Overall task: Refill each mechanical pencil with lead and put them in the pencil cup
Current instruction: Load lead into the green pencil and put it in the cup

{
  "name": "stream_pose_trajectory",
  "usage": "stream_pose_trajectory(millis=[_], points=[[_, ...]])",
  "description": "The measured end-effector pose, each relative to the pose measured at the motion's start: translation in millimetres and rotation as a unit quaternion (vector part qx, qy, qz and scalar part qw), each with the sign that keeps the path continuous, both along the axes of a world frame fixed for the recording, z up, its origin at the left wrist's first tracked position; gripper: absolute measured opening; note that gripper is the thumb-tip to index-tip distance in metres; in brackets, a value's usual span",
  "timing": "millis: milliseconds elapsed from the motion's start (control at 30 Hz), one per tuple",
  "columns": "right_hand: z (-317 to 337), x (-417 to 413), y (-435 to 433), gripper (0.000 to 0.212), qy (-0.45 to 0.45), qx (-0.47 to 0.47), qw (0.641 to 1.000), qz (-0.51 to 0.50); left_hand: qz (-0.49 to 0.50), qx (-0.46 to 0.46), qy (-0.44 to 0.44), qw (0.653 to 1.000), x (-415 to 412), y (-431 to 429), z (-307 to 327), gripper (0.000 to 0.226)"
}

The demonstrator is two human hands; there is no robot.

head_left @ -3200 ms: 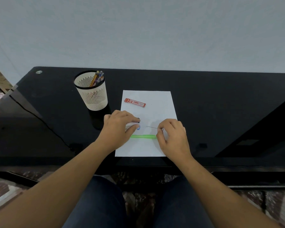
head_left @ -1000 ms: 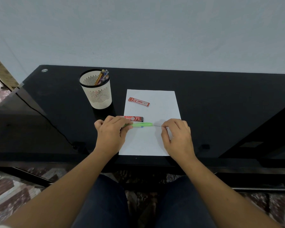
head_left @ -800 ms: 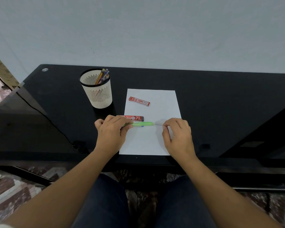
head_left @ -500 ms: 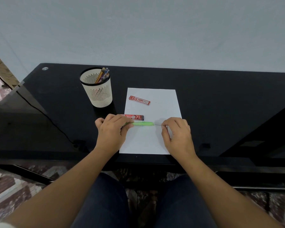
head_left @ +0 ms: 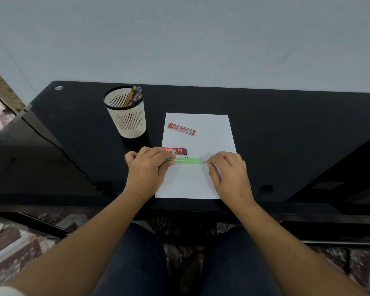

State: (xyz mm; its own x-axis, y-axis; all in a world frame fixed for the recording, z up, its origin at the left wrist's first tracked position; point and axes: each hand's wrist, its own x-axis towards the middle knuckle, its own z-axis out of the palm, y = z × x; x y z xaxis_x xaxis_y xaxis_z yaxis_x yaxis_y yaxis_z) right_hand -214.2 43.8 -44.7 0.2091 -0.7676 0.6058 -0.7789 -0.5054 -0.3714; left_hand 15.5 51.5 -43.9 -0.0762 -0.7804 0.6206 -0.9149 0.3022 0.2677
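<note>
My left hand (head_left: 146, 174) grips a green mechanical pencil (head_left: 187, 160) by its left end and holds it level over the white sheet of paper (head_left: 212, 135). My right hand (head_left: 229, 174) pinches a thin lead (head_left: 204, 162) whose tip sits at the pencil's right end. A red lead case (head_left: 175, 150) lies just behind the pencil, partly hidden by my left fingers. A second red lead case (head_left: 181, 129) lies farther back on the paper. The white slotted pencil cup (head_left: 127, 118) stands to the left with several pencils in it.
The black glossy table (head_left: 286, 135) runs up to a grey wall. A dark cable (head_left: 51, 139) crosses the table's left part. My legs are below the front edge, over a patterned floor.
The green pencil was lifted off the paper into my left hand. My right hand has moved the lead leftward, so less of it shows between the fingers and the pencil's end.
</note>
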Motion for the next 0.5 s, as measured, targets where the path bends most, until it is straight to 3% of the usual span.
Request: stream_pose_trajectory(millis=[167,500], points=[[0.8,1.4,0.2,0.022,0.014,-0.010,1.000,0.005,-0.008,-0.009,-0.009,1.000,0.1,-0.3,-0.4,0.018],[-0.2,0.9,0.0,0.021,0.013,-0.008,1.000,0.005,-0.011,-0.030,-0.009,0.999,0.1,-0.7,-0.5,0.015]])
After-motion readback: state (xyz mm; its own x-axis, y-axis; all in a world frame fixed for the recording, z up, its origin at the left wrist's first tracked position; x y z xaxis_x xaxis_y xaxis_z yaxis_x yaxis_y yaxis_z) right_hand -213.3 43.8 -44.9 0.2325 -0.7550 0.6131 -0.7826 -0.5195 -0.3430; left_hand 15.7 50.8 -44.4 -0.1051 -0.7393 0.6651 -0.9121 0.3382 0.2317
